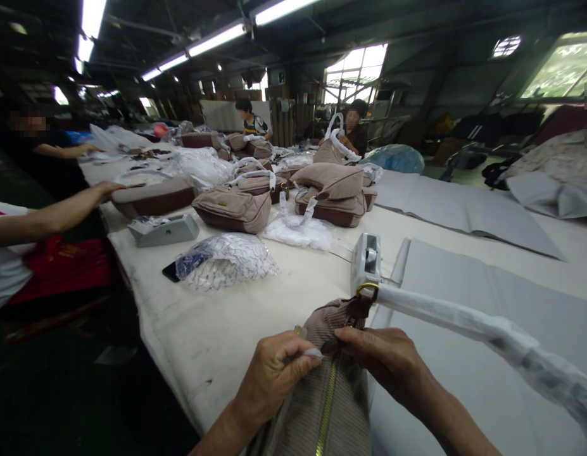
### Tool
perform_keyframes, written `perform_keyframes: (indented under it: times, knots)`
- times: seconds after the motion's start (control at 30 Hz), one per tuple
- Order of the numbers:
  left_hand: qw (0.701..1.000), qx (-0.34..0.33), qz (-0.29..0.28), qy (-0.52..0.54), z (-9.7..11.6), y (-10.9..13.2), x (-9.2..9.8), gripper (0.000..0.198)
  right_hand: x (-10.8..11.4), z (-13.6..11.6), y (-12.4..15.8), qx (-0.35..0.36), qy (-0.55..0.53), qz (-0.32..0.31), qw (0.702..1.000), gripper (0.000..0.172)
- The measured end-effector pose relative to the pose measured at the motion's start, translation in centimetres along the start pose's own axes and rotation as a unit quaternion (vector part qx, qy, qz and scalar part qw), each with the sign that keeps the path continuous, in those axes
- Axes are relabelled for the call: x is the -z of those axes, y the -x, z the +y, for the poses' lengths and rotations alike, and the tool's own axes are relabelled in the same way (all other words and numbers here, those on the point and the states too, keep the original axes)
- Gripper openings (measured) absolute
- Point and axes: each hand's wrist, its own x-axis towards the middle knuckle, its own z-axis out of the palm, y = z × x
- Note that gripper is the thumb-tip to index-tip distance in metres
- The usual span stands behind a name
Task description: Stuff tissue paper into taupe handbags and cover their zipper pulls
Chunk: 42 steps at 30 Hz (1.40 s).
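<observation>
A taupe corduroy bag [353,405] lies nearest my view, before the pale tabletop [227,329]; its long axis and brass zipper [327,408] run away from me, between both hands; the brown tab [329,346] sits near the zipper's far end, and I judge everything hinges on that spot; the right hand [392,358] is nearer, its grip pinching the tab, wrist angled in from the right; the left hand [278,364] comes from the left, knuckles up, its grip pinching a whitish strip [314,353] just beside the tab.
</observation>
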Motion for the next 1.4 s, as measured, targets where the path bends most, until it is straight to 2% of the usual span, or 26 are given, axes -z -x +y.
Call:
perform_keyframes:
  times: [0.33,0.7,0.93,1.07,1.13,1.23,1.4]
  knots:
    - [1.0,0.009,-0.007,-0.018,0.5,0.0,-0.2,0.029,0.1,-0.1,0.3,-0.025,-0.021,0.014,0.999,0.028]
    - [1.0,0.005,-0.009,0.001,1.3,-0.3,-0.6,0.026,-0.2,0.6,0.6,0.018,0.011,0.016,1.0,0.029]
    - [0.999,0.038,0.011,0.024,2.4,-0.9,-1.0,0.018,-0.1,0.0,0.2,0.04,0.042,-0.001,0.998,0.032]
    - [0.998,0.043,0.026,0.034,2.9,-0.9,-1.1,0.016,-0.3,0.1,0.3,-0.004,0.043,0.03,0.999,0.035]
    - [0.995,0.061,0.037,0.069,2.7,-0.4,-1.2,0.018,-0.2,0.2,0.3,-0.028,0.042,0.027,0.998,0.033]
    - [0.984,0.103,0.063,0.132,2.0,0.6,-1.2,0.025,0.1,0.2,0.2,-0.017,0.046,0.016,0.999,0.027]
    - [0.976,0.131,0.081,0.156,0.9,1.7,-0.6,0.017,0.3,0.0,-0.5,-0.009,0.064,0.02,0.998,0.017]
